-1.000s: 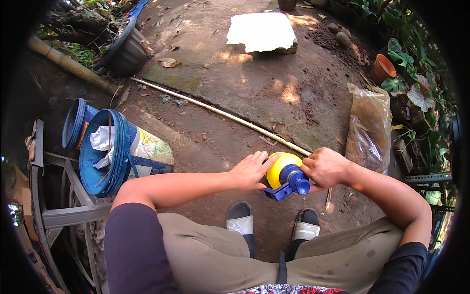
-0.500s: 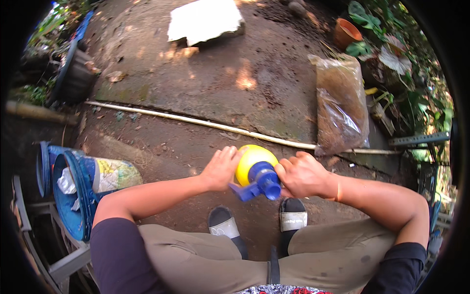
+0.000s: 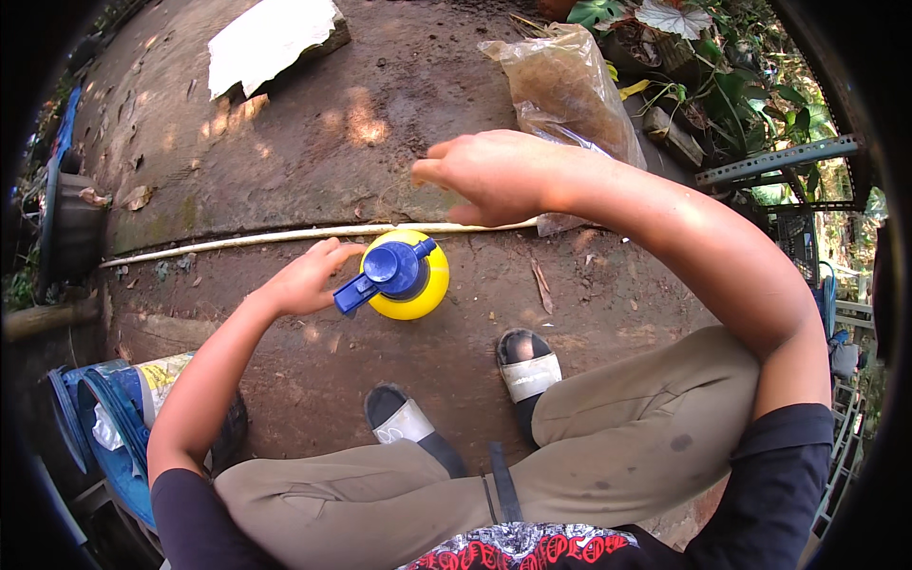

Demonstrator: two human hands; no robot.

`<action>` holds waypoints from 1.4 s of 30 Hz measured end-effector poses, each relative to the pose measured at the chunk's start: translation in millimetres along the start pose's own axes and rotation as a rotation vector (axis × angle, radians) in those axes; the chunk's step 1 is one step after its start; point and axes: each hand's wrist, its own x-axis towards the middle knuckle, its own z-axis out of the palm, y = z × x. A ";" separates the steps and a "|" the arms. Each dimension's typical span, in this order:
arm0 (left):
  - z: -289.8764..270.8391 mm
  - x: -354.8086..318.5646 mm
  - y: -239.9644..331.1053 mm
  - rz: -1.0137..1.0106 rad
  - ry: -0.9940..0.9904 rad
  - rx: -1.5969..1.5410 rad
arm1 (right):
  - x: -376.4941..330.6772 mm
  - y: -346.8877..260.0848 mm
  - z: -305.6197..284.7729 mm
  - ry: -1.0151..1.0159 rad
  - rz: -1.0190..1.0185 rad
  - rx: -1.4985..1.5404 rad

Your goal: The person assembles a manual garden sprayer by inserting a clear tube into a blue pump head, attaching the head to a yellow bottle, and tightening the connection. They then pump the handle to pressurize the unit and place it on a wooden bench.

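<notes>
A yellow pressure sprayer bottle (image 3: 432, 290) with a blue pump head and a blue lever seems to stand upright on the dirt, seen from above. Close against its left side is my left hand (image 3: 309, 277), open with the fingers stretched toward the blue head; whether the fingertips touch it I cannot tell. My right hand (image 3: 494, 180) is raised beyond the bottle and to its right, fingers loosely extended and nothing held. Its forearm covers part of a clear plastic bag (image 3: 560, 81) with brown contents.
A pale pole (image 3: 237, 239) lies across the ground behind the bottle. Further off is a broken white slab (image 3: 275, 43). Blue buckets (image 3: 123, 446) lie on the left, near a dark pot (image 3: 78, 223). Plants and a metal rack bar (image 3: 779, 161) border the right.
The bottle went from between both hands, tilted, to standing upright farther left. My right hand let go and rose away from it; my left hand's fingers loosened. The view shifted right.
</notes>
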 end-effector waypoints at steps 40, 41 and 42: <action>91.2 -112.1 76.4 -0.412 -0.228 -0.449 | -2.7 -140.1 -67.9 0.095 0.063 0.563; 88.0 -130.6 62.4 -0.494 -0.227 -0.430 | -3.6 -142.3 -75.5 0.147 -0.032 0.626; 86.9 -147.3 47.2 -0.572 -0.187 -0.421 | -3.6 -147.0 -76.6 0.189 -0.097 0.641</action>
